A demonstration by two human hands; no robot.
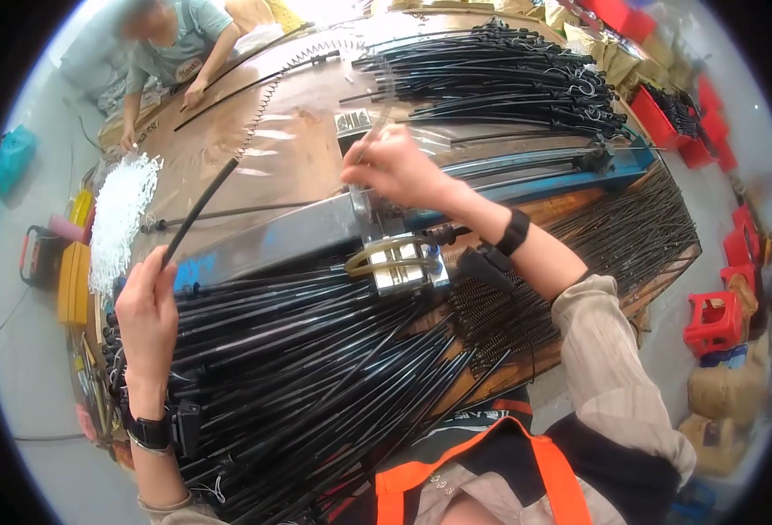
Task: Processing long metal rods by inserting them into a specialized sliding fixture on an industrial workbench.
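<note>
My left hand (147,306) grips a slim black tube (200,210), which slants up and away to the right. From the tube's far end a long thin coil spring (268,92) arcs across the table's far side toward my right hand (394,171). The fingers of that hand are pinched on the spring's other end, a pale blurred stretch running up from them. Just below my right hand is a metal fixture (368,214) on a long grey and blue beam (272,236). A yellowish hose (364,260) loops beside a small silver block (399,262) there.
Many black rods (289,350) lie near me, and another pile (499,79) is at the far right. Dark springs (596,236) cover the right side. White small parts (123,219) are heaped left. Across the table a person (176,52) works. A red stool (714,321) stands right.
</note>
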